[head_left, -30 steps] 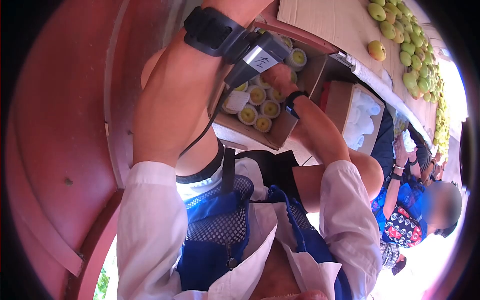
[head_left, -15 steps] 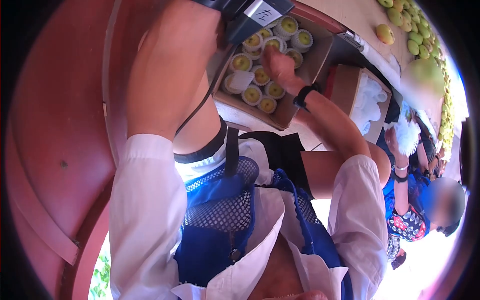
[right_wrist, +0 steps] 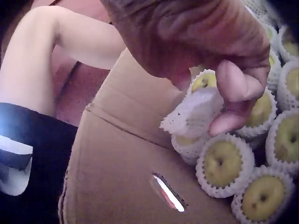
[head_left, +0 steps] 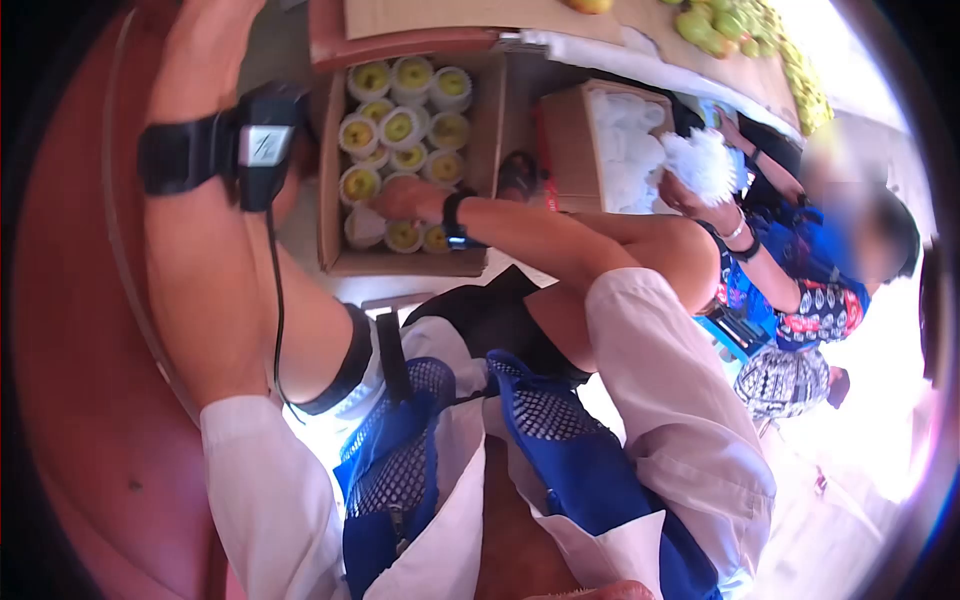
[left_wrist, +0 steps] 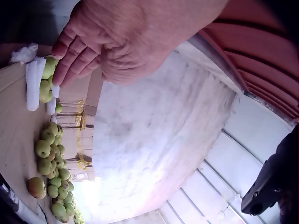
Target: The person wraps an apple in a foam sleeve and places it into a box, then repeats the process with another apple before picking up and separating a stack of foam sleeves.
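My right hand (head_left: 405, 198) reaches into an open cardboard box (head_left: 325, 200) of yellow-green apples (head_left: 398, 127) in white foam nets. Curled fingers of that hand hold a loose white foam net (right_wrist: 196, 112) over the corner apple in the right wrist view. Beside it sit more netted apples (right_wrist: 222, 163). My left hand (left_wrist: 121, 42) is raised with its fingers extended, near green apples (left_wrist: 46, 91) and white foam pieces (left_wrist: 33, 84) on the cardboard-covered surface. Only my left forearm (head_left: 205, 260) shows in the head view, the hand being beyond its top edge.
A second carton (head_left: 575, 150) holds white foam nets (head_left: 630, 150). Loose apples (left_wrist: 51, 149) line the cardboard-covered counter (head_left: 440, 18). At the right another person (head_left: 800, 290) holds a white foam bundle (head_left: 700, 165). A red wall (head_left: 90, 350) stands on the left.
My right hand has moved from the middle apples to the loose foam net at the near corner. My left forearm has swung away from over the box, and the head view has turned.
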{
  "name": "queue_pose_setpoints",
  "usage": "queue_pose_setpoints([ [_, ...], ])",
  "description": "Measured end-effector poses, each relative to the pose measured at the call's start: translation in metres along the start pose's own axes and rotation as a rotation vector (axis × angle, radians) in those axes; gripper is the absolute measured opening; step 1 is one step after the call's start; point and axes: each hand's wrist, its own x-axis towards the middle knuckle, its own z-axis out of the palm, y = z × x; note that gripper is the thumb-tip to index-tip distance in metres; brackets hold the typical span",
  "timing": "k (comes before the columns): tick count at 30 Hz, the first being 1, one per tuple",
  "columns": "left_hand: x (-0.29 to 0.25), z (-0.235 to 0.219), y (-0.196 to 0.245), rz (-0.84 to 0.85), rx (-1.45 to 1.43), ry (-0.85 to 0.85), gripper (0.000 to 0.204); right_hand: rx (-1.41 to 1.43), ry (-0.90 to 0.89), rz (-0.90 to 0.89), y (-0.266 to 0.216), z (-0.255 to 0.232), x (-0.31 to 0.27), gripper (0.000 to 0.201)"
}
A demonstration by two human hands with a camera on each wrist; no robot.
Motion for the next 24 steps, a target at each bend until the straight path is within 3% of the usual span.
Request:
queue_pose_setpoints([
  [2,-0.012,0.004,0.01,-0.02,0.025,0.018,0.057,-0.081,0.0,0.077,0.004,0.008,0.014,0.051],
  [5,0.001,0.006,0.004,-0.158,-0.002,0.038,0.053,-0.184,-0.019,0.057,0.011,0.018,0.024,0.052],
  [9,0.005,0.015,0.01,-0.121,-0.022,0.009,0.048,-0.271,0.039,0.061,-0.014,0.01,-0.007,0.047],
  [12,0.007,0.027,0.015,-0.108,-0.037,-0.051,0.041,-0.484,0.238,-0.227,-0.012,0.013,-0.002,0.042],
  [15,0.025,0.029,-0.004,-0.111,-0.03,-0.155,0.039,-0.527,0.22,-0.408,-0.046,-0.019,-0.041,0.037],
  [18,0.036,0.038,-0.019,-0.07,-0.051,-0.222,0.038,-0.748,0.134,-0.348,-0.065,-0.044,-0.045,0.031],
  [24,0.036,0.056,-0.004,-0.057,-0.069,-0.247,0.038,-0.81,0.149,-0.65,-0.068,-0.134,-0.128,0.018],
])
